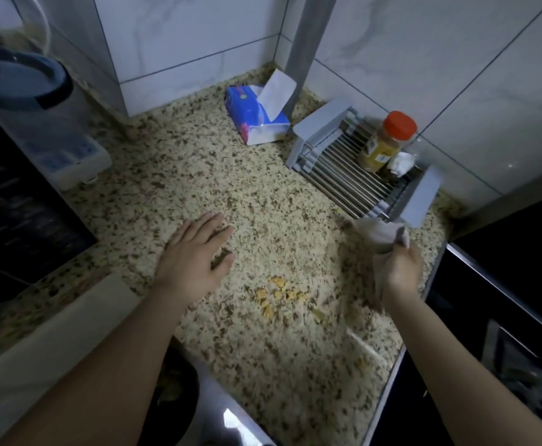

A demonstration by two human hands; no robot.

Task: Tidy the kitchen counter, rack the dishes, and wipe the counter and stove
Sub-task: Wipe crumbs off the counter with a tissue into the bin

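Crumbs (277,296), yellow and scattered, lay on the speckled worktop (198,175) between your two forearms, toward the near edge. Your left hand (195,255) was stretched out flat, palm down, with its fingers (221,235) straight and holding nothing, just left of the crumbs. Your right hand (398,268) was raised near the worktop's right edge, its fingers curled round a pale cloth (375,233) that bunched out above the fist. Behind the cloth sat a grey drying rack (353,169) carrying a jar (385,143) with an orange lid and a yellow label too blurred to read. A blue tissue pack (256,120) lay by the tiled wall, its print also illegible. A clear container (37,111) with a dark lid stood at the left.
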